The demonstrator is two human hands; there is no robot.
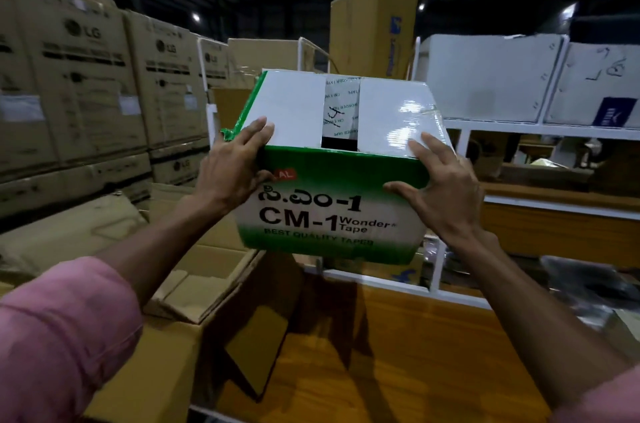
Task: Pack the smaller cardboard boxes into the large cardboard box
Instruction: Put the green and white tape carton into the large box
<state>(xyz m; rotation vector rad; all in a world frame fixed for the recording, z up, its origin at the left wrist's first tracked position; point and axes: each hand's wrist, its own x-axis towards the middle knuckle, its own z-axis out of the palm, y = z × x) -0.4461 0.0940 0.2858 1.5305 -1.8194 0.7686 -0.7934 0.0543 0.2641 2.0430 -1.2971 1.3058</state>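
**Green tape carton held up over the open brown box**

The large cardboard box stands open at lower left, below and left of the green-and-white carton, its flaps folded outward. Inside it lies flattened brown cardboard; nothing else can be made out in there.

Stacked brown LG cartons fill the space far left of the green carton, and a tall yellow-brown box rises behind it. White panels on a white rack sit to its right, with an orange-brown wooden surface below.

The green-and-white carton, printed "CM-1 Wonder Tape", is held in the air. Its white top flaps leave a gap down the middle showing taped wrapping and darkness within; the contents cannot be told.

The left hand clasps the carton's near left top corner. The right hand grips the near right corner, fingers spread wide over the top.
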